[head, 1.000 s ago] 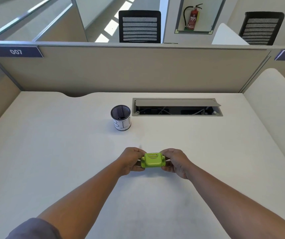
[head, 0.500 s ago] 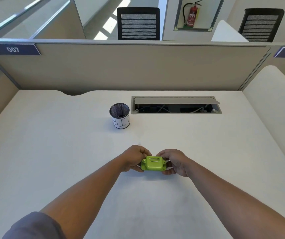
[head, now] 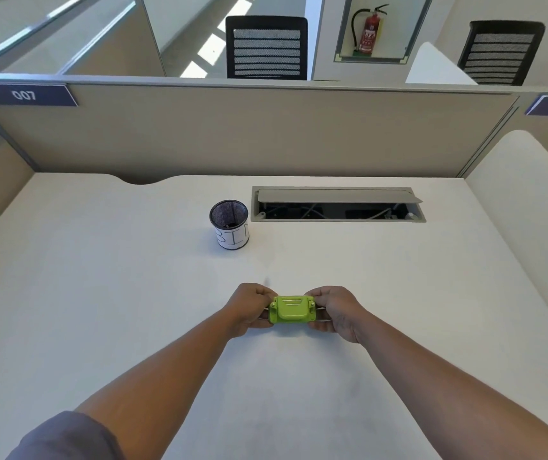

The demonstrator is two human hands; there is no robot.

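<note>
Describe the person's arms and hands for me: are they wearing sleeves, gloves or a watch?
The left hand and right hand are bare, no gloves, and neither wrist shows a watch or band. Both forearms are uncovered. A dark grey-blue sleeve covers the left arm above the elbow, at the picture's lower edge; no sleeve shows on the right arm.

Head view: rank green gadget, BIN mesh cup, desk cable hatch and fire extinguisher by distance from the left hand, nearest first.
1. green gadget: gripped at its left end by the left hand.
2. BIN mesh cup: mid-desk, ahead and slightly left.
3. cable hatch: farther back, to the right.
4. fire extinguisher: beyond the partition, in a wall niche.
</note>
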